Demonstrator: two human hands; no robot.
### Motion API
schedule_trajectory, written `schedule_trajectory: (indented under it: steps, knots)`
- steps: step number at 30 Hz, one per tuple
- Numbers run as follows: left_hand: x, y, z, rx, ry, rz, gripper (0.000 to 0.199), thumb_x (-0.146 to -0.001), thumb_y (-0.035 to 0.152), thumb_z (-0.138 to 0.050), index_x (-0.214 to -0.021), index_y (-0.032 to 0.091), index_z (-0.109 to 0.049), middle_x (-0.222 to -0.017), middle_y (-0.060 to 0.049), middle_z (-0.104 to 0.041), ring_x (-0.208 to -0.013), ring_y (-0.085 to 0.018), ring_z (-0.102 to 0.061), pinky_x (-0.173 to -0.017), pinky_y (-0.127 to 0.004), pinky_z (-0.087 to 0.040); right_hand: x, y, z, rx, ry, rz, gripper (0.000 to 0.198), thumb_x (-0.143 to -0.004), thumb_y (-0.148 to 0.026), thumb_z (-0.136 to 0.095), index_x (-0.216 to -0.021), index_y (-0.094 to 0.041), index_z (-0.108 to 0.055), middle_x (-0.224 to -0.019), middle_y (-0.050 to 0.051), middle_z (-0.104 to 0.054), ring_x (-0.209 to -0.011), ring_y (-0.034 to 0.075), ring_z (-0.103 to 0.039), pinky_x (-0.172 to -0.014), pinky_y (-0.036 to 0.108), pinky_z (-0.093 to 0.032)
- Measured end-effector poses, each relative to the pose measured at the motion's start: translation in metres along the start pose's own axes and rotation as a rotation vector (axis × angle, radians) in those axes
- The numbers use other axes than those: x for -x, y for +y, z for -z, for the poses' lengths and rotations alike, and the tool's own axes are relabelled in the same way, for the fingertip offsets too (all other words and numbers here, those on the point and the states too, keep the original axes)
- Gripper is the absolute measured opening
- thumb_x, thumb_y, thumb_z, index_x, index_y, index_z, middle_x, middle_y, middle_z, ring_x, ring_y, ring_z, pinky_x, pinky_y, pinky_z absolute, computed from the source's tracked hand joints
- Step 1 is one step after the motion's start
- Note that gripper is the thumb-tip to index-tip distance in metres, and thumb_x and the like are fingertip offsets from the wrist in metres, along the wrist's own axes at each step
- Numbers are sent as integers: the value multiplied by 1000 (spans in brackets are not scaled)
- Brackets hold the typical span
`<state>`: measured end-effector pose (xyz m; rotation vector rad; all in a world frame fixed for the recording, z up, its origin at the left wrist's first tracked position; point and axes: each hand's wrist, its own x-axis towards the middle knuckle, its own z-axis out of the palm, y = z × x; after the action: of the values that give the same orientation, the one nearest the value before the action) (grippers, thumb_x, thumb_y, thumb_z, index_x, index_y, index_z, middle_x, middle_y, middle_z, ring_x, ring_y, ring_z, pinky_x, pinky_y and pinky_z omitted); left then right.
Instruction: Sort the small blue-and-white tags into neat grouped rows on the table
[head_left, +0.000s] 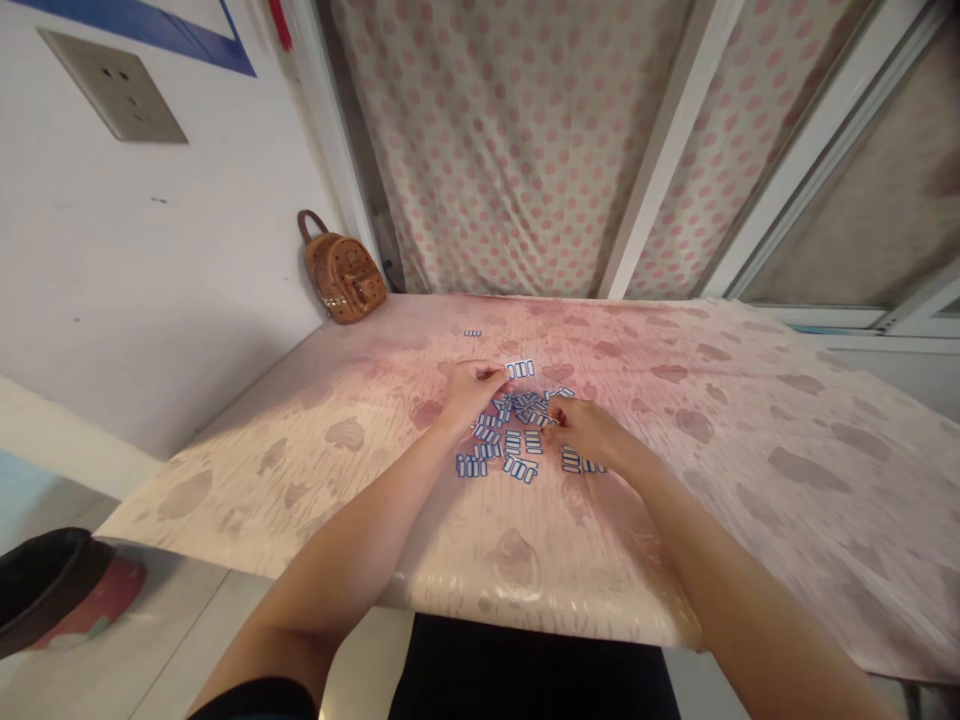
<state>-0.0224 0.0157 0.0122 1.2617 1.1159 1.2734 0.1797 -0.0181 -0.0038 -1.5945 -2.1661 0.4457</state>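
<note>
A loose pile of small flat blue-and-white striped pieces (531,406) lies on the table in front of me. My left hand (474,388) is closed in a pinch at the far side of the pile, with one striped piece (520,369) at its fingertips. At the pile's right edge, my right hand (589,430) has its fingers curled together. What those fingers hold, if anything, is hidden. Nearer to me several more pieces are scattered, among them one at the left (472,466) and some partly covered below my right hand.
A single striped piece (472,333) lies apart, farther back. The table (750,540) has a patterned plastic cover. A small brown backpack (346,278) stands at the back left corner, by the wall. A dotted curtain (517,140) hangs behind. A dark-rimmed bin (90,600) is on the floor at the left.
</note>
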Motion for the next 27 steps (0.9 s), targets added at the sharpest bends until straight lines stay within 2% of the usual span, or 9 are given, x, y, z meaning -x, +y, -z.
schedule_trajectory:
  steps: [5,10,13,17,22,27]
  knots:
    - [1,-6,0,-58,-31,-24,8,-80,20,-70,-78,14,-74,-68,-4,-73,-63,-14,-68,-58,-21,-51,0,0,6,-119,19,-2,12,-75,-21,-63,-67,-23,-54,-56,-4,-58,-53,14,-52,-52,26,-31]
    - [5,-12,-3,-134,-96,-34,12,-84,23,-64,-79,15,-71,-71,-3,-72,-64,-15,-67,-54,-20,-46,-2,2,3,-219,1,-4,16,-81,-17,-51,-67,-24,-53,-61,-2,-65,-57,17,-59,-56,27,-40]
    - [9,-13,-7,-218,-52,-169,13,-86,21,-60,-78,16,-68,-73,-2,-70,-69,-15,-66,-62,-22,-47,-2,0,2,-325,-13,-1,19,-84,-20,-47,-66,-24,-51,-62,-1,-66,-58,17,-61,-57,27,-43]
    - [16,-11,-14,-337,26,-365,11,-89,19,-55,-82,18,-62,-77,-1,-69,-75,-15,-65,-71,-23,-45,-1,-9,0,-445,-27,41,17,-84,-30,-53,-68,-23,-54,-60,-2,-63,-59,17,-60,-58,27,-43]
    - [21,-9,-20,-420,47,-371,8,-93,19,-51,-95,22,-57,-64,4,-58,-61,-14,-56,-62,-23,-37,1,-25,2,-624,-49,81,24,-80,-42,-61,-69,-22,-53,-58,-2,-60,-54,15,-54,-56,27,-41]
    - [20,-9,-20,-311,30,-387,7,-97,24,-47,-94,21,-53,-58,7,-45,-53,-12,-44,-56,-22,-29,1,-32,7,-823,-117,87,39,-82,-56,-65,-70,-20,-55,-65,0,-62,-55,12,-52,-58,27,-42]
